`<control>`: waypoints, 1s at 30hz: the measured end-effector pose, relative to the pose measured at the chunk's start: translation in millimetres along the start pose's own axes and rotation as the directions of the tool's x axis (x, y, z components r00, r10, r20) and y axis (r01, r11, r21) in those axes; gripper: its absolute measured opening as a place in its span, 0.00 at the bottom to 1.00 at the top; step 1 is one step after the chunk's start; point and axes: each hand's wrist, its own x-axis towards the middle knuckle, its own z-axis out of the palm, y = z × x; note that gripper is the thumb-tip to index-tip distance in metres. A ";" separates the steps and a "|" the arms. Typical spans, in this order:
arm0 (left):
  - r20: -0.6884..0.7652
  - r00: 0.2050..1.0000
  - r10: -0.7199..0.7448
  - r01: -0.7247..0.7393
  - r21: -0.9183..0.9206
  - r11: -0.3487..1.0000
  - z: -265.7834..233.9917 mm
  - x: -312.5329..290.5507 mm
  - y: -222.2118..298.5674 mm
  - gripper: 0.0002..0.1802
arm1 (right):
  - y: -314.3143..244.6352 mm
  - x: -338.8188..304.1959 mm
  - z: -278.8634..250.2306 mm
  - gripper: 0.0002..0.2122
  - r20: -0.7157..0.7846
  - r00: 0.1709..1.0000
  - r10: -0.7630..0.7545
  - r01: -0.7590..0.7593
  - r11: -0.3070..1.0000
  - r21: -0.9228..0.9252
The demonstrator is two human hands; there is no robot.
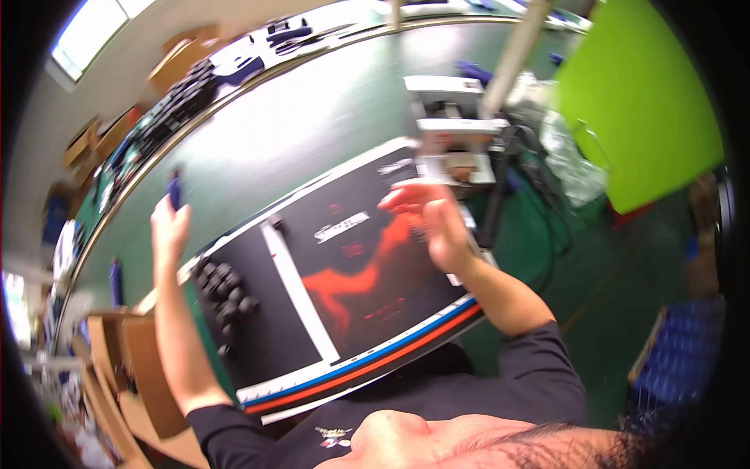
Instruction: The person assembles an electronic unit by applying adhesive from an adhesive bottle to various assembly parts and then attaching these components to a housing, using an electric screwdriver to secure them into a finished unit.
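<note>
My left hand point(169, 225) is raised over the left side of the table, with its fingers closed around a slim dark-blue object point(175, 192), too blurred to name by kind. Over the right part of a black printed mat point(367, 305) with a red pattern, my right hand point(444, 227) hovers with its fingers loosely apart and nothing seen in them. A cluster of small black rounded parts point(223, 288) lies on the mat's left part. One small black piece point(278, 224) sits at the far end of a white strip point(301, 293) across the mat.
White open boxes point(457, 137) stand beyond my right hand, beside cables point(539, 168) and clear plastic bags point(574, 160). A bright green panel point(641, 109) rises at the right. Cardboard boxes point(148, 367) are at the lower left. Black parts point(176, 105) line the far-left rail.
</note>
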 end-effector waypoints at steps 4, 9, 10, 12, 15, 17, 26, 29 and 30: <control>0.130 0.971 -0.199 0.161 0.252 0.954 -5.8 0.4 -193.1 0.31 | 3.1 0.3 25.6 0.20 0.258 0.964 0.063 -0.036 0.993 -0.108; -0.182 0.982 -0.043 0.161 0.706 0.690 43.3 -10.1 -64.1 0.39 | 2.9 -11.7 13.1 0.16 0.374 0.921 0.107 0.093 0.873 -0.479; -0.170 0.982 0.084 0.040 0.618 0.785 47.8 -9.1 -74.2 0.37 | -1.2 -8.8 20.4 0.16 0.409 0.913 0.020 0.184 0.872 -0.453; -0.097 0.932 0.348 -0.276 0.431 0.859 56.1 -28.5 34.8 0.33 | -18.6 -9.0 20.8 0.15 0.403 0.903 -0.149 0.351 0.798 -0.490; 0.073 0.798 0.598 -0.600 0.189 0.777 50.2 -94.0 156.1 0.34 | -59.8 6.3 14.2 0.14 0.447 0.827 -0.341 0.560 0.577 -0.595; 0.216 0.673 0.708 -0.732 0.060 0.678 55.7 -133.0 194.1 0.38 | -82.0 33.0 -14.5 0.12 0.416 0.796 -0.441 0.582 0.367 -0.726; 0.410 0.546 0.731 -0.714 -0.229 0.662 76.3 -168.2 210.7 0.42 | -33.0 276.6 -224.0 0.17 -0.246 0.965 0.096 -0.192 -0.381 -0.904; 0.421 0.565 0.710 -0.689 -0.231 0.686 75.9 -168.5 212.6 0.40 | 24.7 300.8 -236.7 0.18 -0.172 0.962 0.214 -0.084 -0.366 -0.927; 0.407 0.564 0.719 -0.692 -0.242 0.680 76.6 -168.5 212.3 0.39 | 39.1 303.2 -244.2 0.19 -0.272 0.939 0.212 -0.168 -0.406 -0.898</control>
